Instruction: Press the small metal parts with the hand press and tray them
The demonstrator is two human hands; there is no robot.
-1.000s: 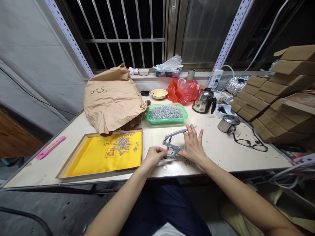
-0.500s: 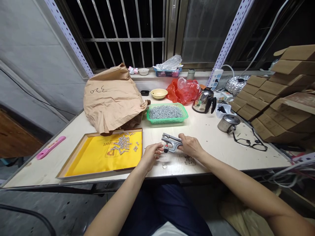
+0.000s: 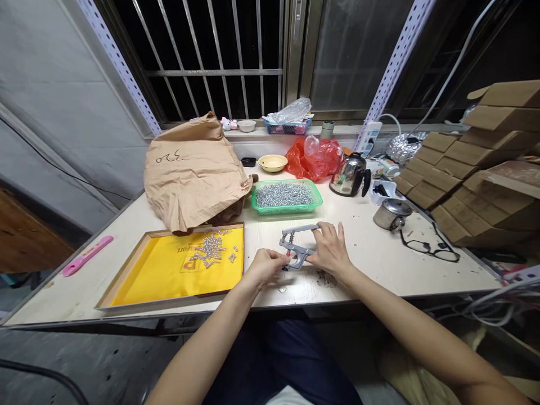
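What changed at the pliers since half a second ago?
The spring-loaded pliers opened: their upper handle swung up, the right hand spreading its fingers while holding on. The left hand shifted right, fingertips now at the red part. Unmoved: green basket, yellow-lined tray, kettle.

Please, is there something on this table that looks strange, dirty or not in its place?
Yes, mildly: on the pale table, near the right hand, is a dark, uneven patch; stain or damage, I cannot tell. In the tray, a few metal pieces lie apart from the main pile.
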